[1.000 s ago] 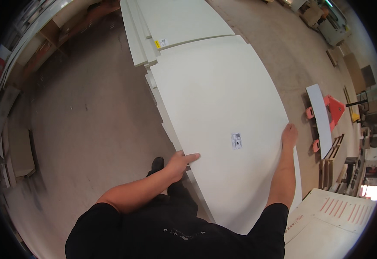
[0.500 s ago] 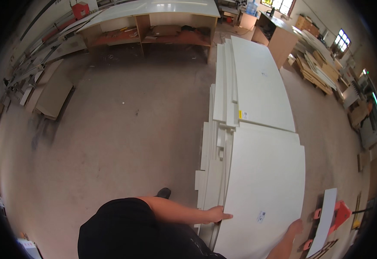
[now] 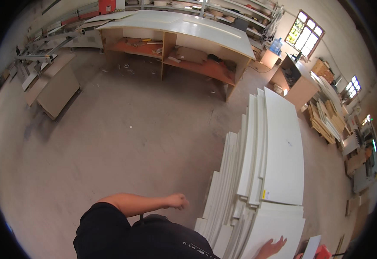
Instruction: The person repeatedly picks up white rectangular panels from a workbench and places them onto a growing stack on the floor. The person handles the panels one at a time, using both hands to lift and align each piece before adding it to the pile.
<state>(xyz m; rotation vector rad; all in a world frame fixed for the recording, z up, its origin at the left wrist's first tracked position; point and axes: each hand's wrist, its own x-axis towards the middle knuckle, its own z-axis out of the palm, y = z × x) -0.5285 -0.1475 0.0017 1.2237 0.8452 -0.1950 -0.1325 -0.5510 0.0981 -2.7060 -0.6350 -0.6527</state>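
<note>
A tall stack of white panels (image 3: 234,172) runs away from me on the right, in a nearer and a farther pile. On top of the nearer pile lies a white panel (image 3: 279,222), and a second white panel (image 3: 283,146) with a yellow-edged label tops the farther one. My left hand (image 3: 177,201) is in the air left of the stack, its fingers curled in and nothing visible in them. Over the near panel's face is my right hand (image 3: 273,247), fingers spread. Whether it touches the surface I cannot tell.
A long workbench (image 3: 197,32) with open shelves crosses the far side. Brown boards (image 3: 61,93) stand at the left. At the right are a wooden cabinet (image 3: 300,88), stacked boards (image 3: 320,123) and a red-and-white item (image 3: 322,251) close to the panels.
The view has tilted up, so the stack sits lower. My left hand has let go of the near panel's left edge; my right hand has come from its right edge to over its face.
</note>
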